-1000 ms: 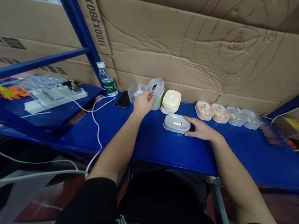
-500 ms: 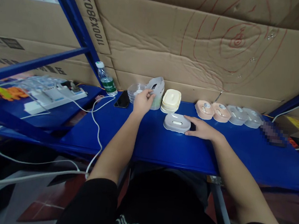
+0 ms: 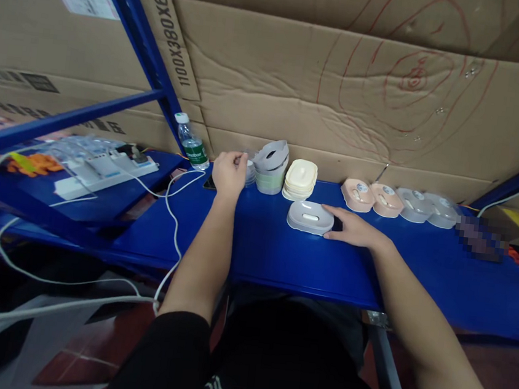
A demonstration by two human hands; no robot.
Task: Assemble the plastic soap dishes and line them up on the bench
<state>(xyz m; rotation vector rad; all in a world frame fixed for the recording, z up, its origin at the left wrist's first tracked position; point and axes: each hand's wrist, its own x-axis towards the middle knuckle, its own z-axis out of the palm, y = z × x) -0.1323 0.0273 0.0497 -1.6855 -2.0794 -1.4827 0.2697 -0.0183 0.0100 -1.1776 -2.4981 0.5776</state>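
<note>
A grey oval plastic dish (image 3: 310,217) with a white oblong piece in its middle rests on the blue table. My right hand (image 3: 353,227) grips its right end, fingers at the back edge and thumb in front. My left hand (image 3: 230,174) is at the clear plastic containers (image 3: 249,173), its fingers curled and partly hidden, so I cannot make out what lies in them. Just right of that hand, grey plastic parts (image 3: 276,154) are stacked on a greenish one. Next to them stands a stack of cream plastic dishes (image 3: 300,179).
Two peach boxes (image 3: 373,198) and two grey boxes (image 3: 427,208) stand in a row at the back right. A water bottle (image 3: 194,146), a partly covered phone (image 3: 209,182) and a white cable (image 3: 172,210) are on the left. Cardboard (image 3: 271,78) closes off the back.
My left hand has moved left, from the grey stacked parts to the clear containers. My right hand stays on the grey dish. The view has shifted slightly.
</note>
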